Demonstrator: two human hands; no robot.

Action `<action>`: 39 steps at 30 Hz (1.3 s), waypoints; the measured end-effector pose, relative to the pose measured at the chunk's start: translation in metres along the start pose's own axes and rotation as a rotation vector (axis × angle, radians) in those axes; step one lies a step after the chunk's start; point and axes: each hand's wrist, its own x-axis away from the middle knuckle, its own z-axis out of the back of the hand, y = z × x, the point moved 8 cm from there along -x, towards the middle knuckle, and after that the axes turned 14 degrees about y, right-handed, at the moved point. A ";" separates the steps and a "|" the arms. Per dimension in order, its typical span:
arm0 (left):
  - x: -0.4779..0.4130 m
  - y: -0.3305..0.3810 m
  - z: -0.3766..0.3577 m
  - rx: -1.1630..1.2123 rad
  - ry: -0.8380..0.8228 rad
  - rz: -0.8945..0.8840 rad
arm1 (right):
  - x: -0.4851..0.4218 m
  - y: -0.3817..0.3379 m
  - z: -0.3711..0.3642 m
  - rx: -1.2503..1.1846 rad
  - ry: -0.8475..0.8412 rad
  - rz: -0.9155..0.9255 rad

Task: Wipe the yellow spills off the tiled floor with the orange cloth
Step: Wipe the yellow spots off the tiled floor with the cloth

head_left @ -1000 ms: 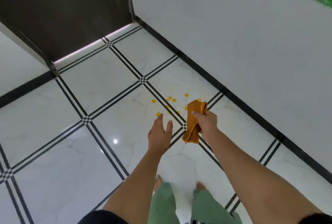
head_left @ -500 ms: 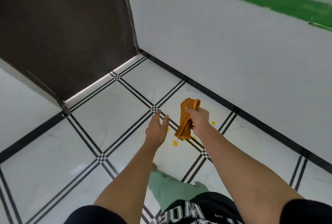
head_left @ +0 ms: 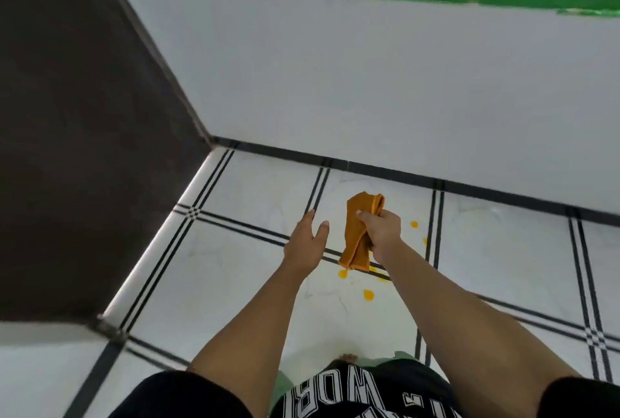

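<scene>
Right hand (head_left: 382, 233) grips orange cloth (head_left: 358, 233) above yellow spills (head_left: 368, 294); left hand (head_left: 307, 243) open.

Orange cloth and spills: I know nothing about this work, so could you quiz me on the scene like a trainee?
1. True or false: the orange cloth lies flat on the floor.
2. Which hand holds the cloth?
3. The yellow spills are: A on the wall, B on the floor, C on a table.
Key: 1 false, it hangs from a hand. 2 the right hand. 3 B.
</scene>
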 end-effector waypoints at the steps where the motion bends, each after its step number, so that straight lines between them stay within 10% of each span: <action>1: -0.015 -0.003 0.002 -0.024 -0.059 -0.026 | 0.001 0.002 -0.009 -0.020 0.047 -0.004; 17: -0.147 -0.020 -0.057 -0.352 -0.649 -0.422 | -0.021 0.054 -0.070 -0.411 0.652 -0.269; 30: -0.296 -0.207 -0.372 -0.470 -0.735 -0.577 | -0.340 0.287 -0.133 -0.334 0.784 -0.344; 39: -0.375 -0.346 -0.560 -0.673 -0.729 -0.943 | -0.513 0.466 -0.158 0.397 0.828 -0.310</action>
